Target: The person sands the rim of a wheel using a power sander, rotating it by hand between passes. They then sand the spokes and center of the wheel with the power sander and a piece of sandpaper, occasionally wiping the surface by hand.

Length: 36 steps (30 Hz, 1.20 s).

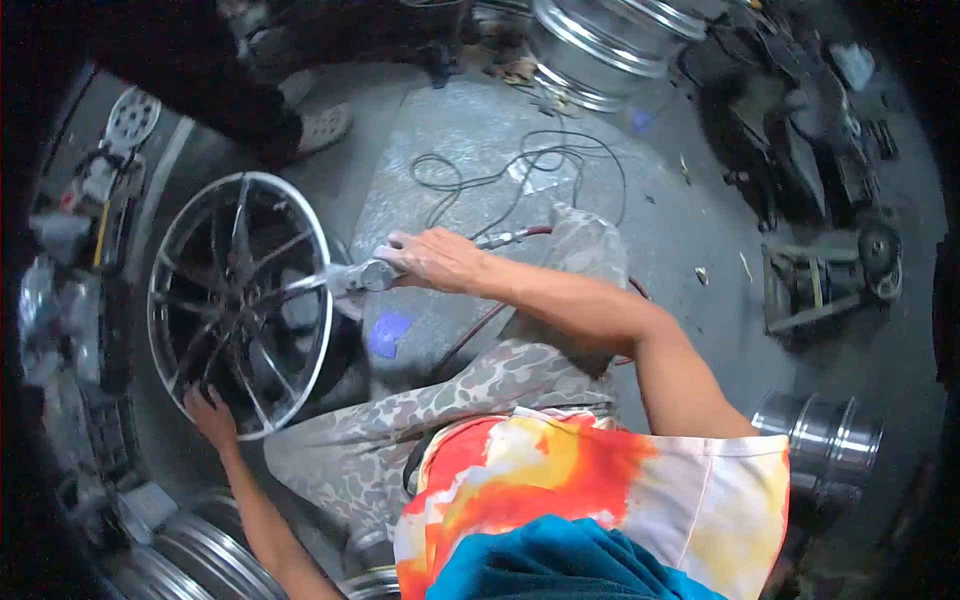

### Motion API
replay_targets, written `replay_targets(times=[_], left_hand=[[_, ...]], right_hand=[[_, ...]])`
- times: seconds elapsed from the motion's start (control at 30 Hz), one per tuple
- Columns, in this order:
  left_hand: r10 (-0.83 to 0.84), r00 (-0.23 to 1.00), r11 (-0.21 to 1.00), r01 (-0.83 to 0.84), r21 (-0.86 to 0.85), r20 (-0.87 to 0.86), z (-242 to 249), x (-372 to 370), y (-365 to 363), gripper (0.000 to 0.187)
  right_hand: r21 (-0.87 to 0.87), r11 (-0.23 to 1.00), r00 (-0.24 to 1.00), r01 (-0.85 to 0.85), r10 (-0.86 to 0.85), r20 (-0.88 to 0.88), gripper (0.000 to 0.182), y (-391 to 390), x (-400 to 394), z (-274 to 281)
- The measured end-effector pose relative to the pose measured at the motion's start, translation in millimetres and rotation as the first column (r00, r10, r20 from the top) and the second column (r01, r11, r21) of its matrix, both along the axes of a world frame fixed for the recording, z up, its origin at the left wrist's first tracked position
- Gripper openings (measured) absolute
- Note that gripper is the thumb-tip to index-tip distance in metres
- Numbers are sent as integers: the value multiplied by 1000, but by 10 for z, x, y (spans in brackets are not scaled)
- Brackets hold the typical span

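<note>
A black and silver alloy wheel rim with several spokes stands tilted on the left. My left hand grips its lower edge, fingers hooked over the lip. In my right hand is a silver air tool with a rounded metal head, my fingers wrapped round its body. The tool's front end reaches the right edge of the wheel, beside a spoke; whether it touches cannot be made out. A hose fitting with a dark red hose leads away behind my right hand.
A thin black cable lies coiled on the floor ahead. Shiny rims stand at the top, right and lower left. A purple scrap lies near the wheel. Another person's shoe is beyond it. A metal frame stands right.
</note>
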<state>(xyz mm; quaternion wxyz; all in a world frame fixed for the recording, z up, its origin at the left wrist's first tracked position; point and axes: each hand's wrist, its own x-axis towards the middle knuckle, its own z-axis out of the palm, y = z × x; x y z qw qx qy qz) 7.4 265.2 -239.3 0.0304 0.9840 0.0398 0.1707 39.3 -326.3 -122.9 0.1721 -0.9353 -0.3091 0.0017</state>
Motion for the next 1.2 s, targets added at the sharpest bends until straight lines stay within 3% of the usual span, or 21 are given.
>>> replay_targets(times=[0.13,0.17,0.2,0.23,0.3,0.33,0.37,0.4,0.43,0.47,0.53,0.6,0.63,0.73,0.87,0.93,1.0,1.07,1.13,1.17,1.2], left_hand=[[121,987,993,-121,6,-106,53,-112,-205,60],[205,968,978,-198,64,-146,61,-161,-378,65],[128,961,963,-180,-202,-246,70,-222,-535,71],[22,970,937,-104,-334,-240,78,-358,-751,72],[-10,946,916,-121,-382,-325,623,-695,-1758,71],[55,896,998,-58,7,-441,623,-882,-1901,69],[106,816,989,-145,-24,-568,1098,-962,-2464,74],[112,837,988,-152,-31,-536,1183,-1018,-2773,84],[116,774,986,-165,-22,-623,1417,-1104,-2997,86],[32,908,994,14,107,-417,784,-1318,-2689,93],[141,904,982,-76,173,-403,535,-1325,-2750,100],[170,861,983,-116,140,-479,842,-1167,-3128,103],[100,915,988,-45,148,-392,670,-1130,-3171,102],[68,895,995,-91,-31,-441,825,-964,-3607,98],[-89,937,995,70,-67,-338,804,-771,-3962,88],[-155,942,977,101,-190,-299,828,-591,-4015,79],[-294,932,865,165,-474,-211,832,-410,-3985,75],[-258,949,870,145,-472,-183,912,-329,-4035,76],[-229,960,873,130,-470,-159,911,-285,-4022,77],[-175,966,918,91,-385,-189,806,-325,-3979,80],[-117,969,953,49,-298,-216,744,-380,-3942,83]], right_hand=[[253,956,987,148,-129,-92,44,-122,127,63],[343,928,986,149,-166,23,45,-159,202,-107],[425,894,968,141,-214,129,46,-202,224,-266],[436,885,974,166,-216,69,46,-250,278,-246],[441,866,961,238,-277,25,44,-320,322,-237],[441,856,954,269,-301,3,43,-318,385,-232],[409,853,944,325,-318,-87,44,-334,454,-275],[413,854,947,317,-309,-88,45,-372,492,-286],[429,853,954,296,-282,-97,47,-408,519,-313],[521,798,953,303,-256,-162,50,-442,571,-321],[403,836,928,372,-321,-189,53,-554,603,-298],[392,849,935,355,-315,-163,49,-681,785,-425],[401,840,928,366,-362,-90,48,-747,884,-530],[466,791,917,395,-373,-145,47,-758,934,-469],[370,839,916,399,-348,-199,48,-753,901,-379],[446,819,928,362,-270,-256,43,-707,811,-257],[477,827,954,296,-229,-196,44,-696,854,-414],[502,833,972,233,-190,-136,45,-673,867,-499],[363,896,965,255,-209,-161,43,-666,865,-522],[264,936,970,234,-206,-127,40,-714,1004,-925],[267,938,974,221,-196,-118,40,-680,981,-864]])
